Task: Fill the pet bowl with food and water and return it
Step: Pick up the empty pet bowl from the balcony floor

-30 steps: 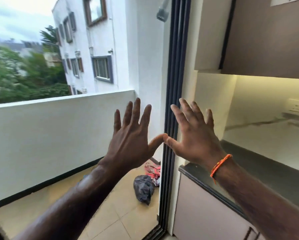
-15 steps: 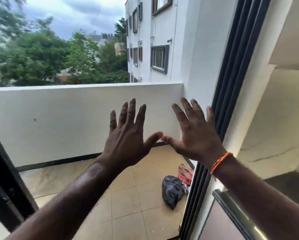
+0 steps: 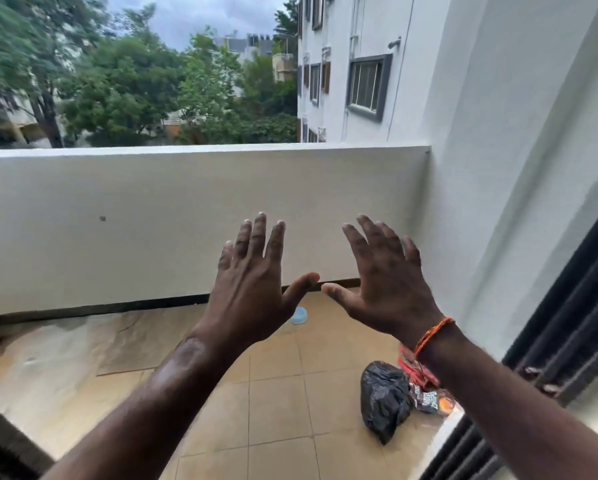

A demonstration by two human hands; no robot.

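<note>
My left hand (image 3: 252, 282) and my right hand (image 3: 387, 282) are held up in front of me over a balcony, backs toward me, fingers spread, holding nothing. The thumbs nearly meet. An orange thread band sits on my right wrist. A small light-blue object (image 3: 299, 315), perhaps a bowl, lies on the tiled floor near the parapet, partly hidden behind my left thumb.
A white parapet wall (image 3: 152, 220) closes the balcony ahead. A black plastic bag (image 3: 384, 400) and a red printed packet (image 3: 425, 393) lie on the beige tiles (image 3: 273, 393) by the dark sliding-door frame (image 3: 567, 341) at right. Trees and a white building stand beyond.
The view has swung left, away from the kitchen counter and onto the balcony. The light-blue object has come into sight. Both hands stay raised and spread.
</note>
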